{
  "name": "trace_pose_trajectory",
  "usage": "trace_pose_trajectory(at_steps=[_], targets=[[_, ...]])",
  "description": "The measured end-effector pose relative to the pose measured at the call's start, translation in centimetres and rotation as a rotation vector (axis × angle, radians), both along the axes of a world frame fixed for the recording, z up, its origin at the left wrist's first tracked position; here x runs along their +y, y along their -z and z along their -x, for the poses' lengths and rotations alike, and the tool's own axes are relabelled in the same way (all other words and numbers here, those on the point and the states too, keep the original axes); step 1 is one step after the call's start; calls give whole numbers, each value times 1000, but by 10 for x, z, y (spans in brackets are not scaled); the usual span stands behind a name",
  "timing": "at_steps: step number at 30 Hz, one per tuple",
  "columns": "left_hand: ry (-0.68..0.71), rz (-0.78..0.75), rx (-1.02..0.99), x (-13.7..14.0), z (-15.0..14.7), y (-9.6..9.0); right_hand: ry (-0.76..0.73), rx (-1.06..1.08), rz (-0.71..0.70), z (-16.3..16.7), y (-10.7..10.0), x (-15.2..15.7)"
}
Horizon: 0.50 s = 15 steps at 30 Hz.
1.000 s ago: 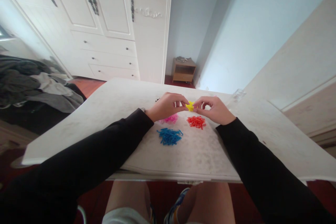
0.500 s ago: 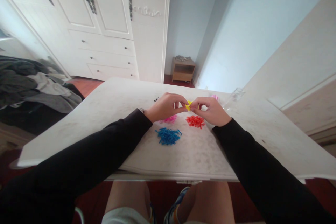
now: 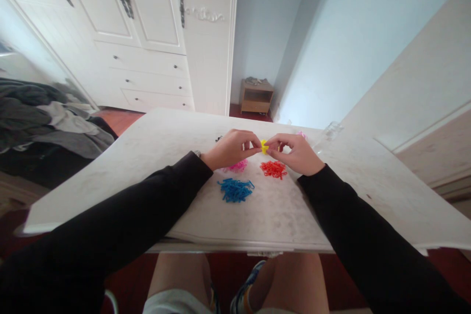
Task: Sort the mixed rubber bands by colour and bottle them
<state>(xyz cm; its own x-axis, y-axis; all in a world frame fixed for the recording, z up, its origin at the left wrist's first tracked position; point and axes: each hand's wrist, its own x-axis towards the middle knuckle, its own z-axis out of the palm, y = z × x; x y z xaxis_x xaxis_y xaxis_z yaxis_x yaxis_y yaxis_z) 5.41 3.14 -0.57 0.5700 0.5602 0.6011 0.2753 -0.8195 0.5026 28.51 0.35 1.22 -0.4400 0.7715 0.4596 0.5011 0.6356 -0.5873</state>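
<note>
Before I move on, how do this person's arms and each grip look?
The left sleeve and right sleeve are long and black, with no visible markings. The left grip and right grip are gloveless. Something pale shows where the left sleeve ends, too small to identify.
</note>
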Motion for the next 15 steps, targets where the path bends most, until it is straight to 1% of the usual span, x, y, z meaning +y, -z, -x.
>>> trace_pose_trajectory(at_steps=[7,15], targets=[[20,-6,12,1,0,1,-11,-7,-53,-1,1,1],[-6,-7,17,2,0,2,8,-31,-57,1,-6,-4]])
